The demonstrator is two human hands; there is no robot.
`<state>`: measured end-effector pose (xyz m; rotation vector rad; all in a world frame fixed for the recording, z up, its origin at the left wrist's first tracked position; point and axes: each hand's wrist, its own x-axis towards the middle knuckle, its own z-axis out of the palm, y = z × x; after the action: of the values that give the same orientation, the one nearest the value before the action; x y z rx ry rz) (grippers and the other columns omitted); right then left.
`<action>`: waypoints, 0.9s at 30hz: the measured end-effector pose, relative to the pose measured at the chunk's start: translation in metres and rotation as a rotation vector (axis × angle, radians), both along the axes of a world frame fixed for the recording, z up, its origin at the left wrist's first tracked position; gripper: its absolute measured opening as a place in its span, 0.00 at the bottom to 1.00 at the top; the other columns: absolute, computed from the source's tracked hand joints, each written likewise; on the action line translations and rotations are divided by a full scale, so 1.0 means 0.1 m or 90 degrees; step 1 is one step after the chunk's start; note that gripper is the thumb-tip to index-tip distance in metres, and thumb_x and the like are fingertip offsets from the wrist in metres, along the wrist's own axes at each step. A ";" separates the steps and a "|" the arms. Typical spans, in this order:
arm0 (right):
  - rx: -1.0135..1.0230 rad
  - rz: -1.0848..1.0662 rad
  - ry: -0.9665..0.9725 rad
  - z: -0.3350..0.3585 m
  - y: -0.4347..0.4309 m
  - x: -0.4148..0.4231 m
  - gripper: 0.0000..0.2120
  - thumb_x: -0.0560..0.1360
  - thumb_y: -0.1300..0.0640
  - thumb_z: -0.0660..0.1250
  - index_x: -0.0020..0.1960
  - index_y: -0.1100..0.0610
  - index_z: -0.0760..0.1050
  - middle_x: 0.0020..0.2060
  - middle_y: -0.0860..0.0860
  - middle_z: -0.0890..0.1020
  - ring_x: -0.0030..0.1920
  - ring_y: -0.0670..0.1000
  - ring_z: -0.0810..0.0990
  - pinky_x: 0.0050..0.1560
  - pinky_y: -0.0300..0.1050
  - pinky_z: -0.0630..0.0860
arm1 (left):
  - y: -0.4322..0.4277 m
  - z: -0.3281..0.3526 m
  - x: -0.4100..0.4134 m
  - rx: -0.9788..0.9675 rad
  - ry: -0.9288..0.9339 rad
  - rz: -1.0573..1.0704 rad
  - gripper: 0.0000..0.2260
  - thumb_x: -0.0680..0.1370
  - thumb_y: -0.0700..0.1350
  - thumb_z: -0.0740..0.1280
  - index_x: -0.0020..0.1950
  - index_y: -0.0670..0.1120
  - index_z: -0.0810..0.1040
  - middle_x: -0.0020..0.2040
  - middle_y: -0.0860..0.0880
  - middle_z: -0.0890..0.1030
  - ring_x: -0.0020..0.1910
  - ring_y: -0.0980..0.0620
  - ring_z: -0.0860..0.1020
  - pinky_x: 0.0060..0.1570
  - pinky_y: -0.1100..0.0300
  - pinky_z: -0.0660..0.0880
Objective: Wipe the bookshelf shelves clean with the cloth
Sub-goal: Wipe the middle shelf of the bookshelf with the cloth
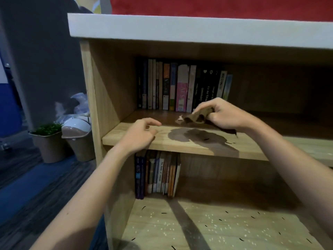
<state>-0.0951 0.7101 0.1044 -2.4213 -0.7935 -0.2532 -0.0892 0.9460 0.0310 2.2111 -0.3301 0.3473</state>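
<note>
Cloth [197, 117], brown and bunched, gripped in the right hand [225, 114] just above the middle shelf [126, 136], with upright books [180, 87] at its 12 o'clock. The left hand [142, 134], at the cloth's 9 o'clock, rests on the shelf's front edge, fingers loosely curled and holding nothing. Step judged: wiping this shelf. Next move probably calls for pressing the cloth flat and sweeping; the lower shelf [234, 228], at 6 o'clock, carries pale specks.
</note>
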 end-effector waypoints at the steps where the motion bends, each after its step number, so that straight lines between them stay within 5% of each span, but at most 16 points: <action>1: 0.011 -0.037 -0.014 0.00 -0.09 0.04 0.19 0.75 0.69 0.56 0.48 0.50 0.80 0.46 0.51 0.81 0.49 0.53 0.78 0.49 0.52 0.74 | -0.14 0.02 0.01 0.032 -0.011 -0.024 0.11 0.79 0.44 0.60 0.59 0.54 0.74 0.63 0.50 0.74 0.62 0.52 0.72 0.64 0.52 0.69; 4: -0.010 -0.157 -0.036 -0.09 -0.30 0.16 0.17 0.76 0.68 0.57 0.57 0.54 0.77 0.52 0.51 0.79 0.52 0.51 0.77 0.52 0.47 0.75 | -0.54 0.11 0.06 0.084 -0.066 -0.052 0.12 0.79 0.45 0.61 0.61 0.50 0.75 0.64 0.50 0.75 0.64 0.52 0.70 0.63 0.59 0.65; 6: -0.031 -0.194 -0.022 -0.20 -0.35 0.22 0.17 0.75 0.67 0.57 0.56 0.52 0.78 0.51 0.54 0.80 0.49 0.54 0.78 0.52 0.54 0.77 | -0.72 0.10 0.11 0.118 -0.080 -0.036 0.13 0.79 0.46 0.60 0.62 0.49 0.75 0.64 0.50 0.75 0.64 0.51 0.71 0.66 0.55 0.65; 8: -0.073 -0.184 -0.008 -0.30 -0.32 0.21 0.18 0.73 0.68 0.58 0.53 0.52 0.80 0.48 0.55 0.82 0.47 0.54 0.79 0.52 0.56 0.77 | -0.82 0.02 0.17 0.212 -0.081 -0.006 0.15 0.80 0.49 0.58 0.65 0.50 0.73 0.65 0.49 0.74 0.65 0.49 0.70 0.67 0.49 0.65; 12: -0.154 -0.067 -0.010 -0.40 -0.34 0.06 0.24 0.67 0.73 0.57 0.49 0.51 0.82 0.51 0.51 0.82 0.51 0.50 0.78 0.52 0.45 0.76 | -0.84 -0.09 0.23 0.341 -0.066 0.017 0.18 0.80 0.54 0.53 0.68 0.52 0.69 0.68 0.49 0.70 0.67 0.47 0.67 0.65 0.50 0.64; 15: -0.114 -0.068 0.033 -0.37 -0.59 0.11 0.27 0.67 0.75 0.56 0.44 0.45 0.80 0.50 0.51 0.82 0.50 0.52 0.79 0.52 0.54 0.77 | -0.82 -0.08 0.23 0.354 -0.043 -0.012 0.19 0.81 0.54 0.51 0.70 0.52 0.66 0.70 0.49 0.68 0.68 0.47 0.66 0.65 0.52 0.63; 21: -0.154 -0.072 0.003 -0.39 -0.41 0.30 0.25 0.69 0.75 0.56 0.52 0.52 0.81 0.53 0.51 0.80 0.54 0.50 0.77 0.56 0.46 0.75 | -0.84 -0.07 0.21 0.388 -0.040 -0.010 0.19 0.81 0.54 0.49 0.71 0.53 0.65 0.71 0.50 0.66 0.71 0.49 0.63 0.72 0.51 0.50; 23: -0.162 -0.030 0.036 -0.37 -0.45 0.26 0.25 0.69 0.75 0.56 0.50 0.51 0.81 0.54 0.49 0.80 0.54 0.48 0.76 0.58 0.43 0.74 | -0.83 -0.07 0.22 0.384 -0.046 -0.007 0.19 0.81 0.54 0.50 0.71 0.52 0.64 0.71 0.50 0.66 0.71 0.49 0.63 0.71 0.51 0.52; 27: -0.145 -0.145 0.036 -0.31 -0.58 0.49 0.26 0.70 0.74 0.56 0.50 0.47 0.80 0.53 0.53 0.81 0.51 0.53 0.78 0.53 0.52 0.77 | -0.82 -0.06 0.21 0.356 -0.039 -0.018 0.19 0.81 0.54 0.51 0.71 0.52 0.64 0.70 0.50 0.66 0.69 0.49 0.65 0.64 0.53 0.63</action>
<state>-0.0463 0.6524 0.0731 -2.7234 -0.5463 -0.1889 -0.0681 0.8639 0.0254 2.7416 -0.5433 0.3352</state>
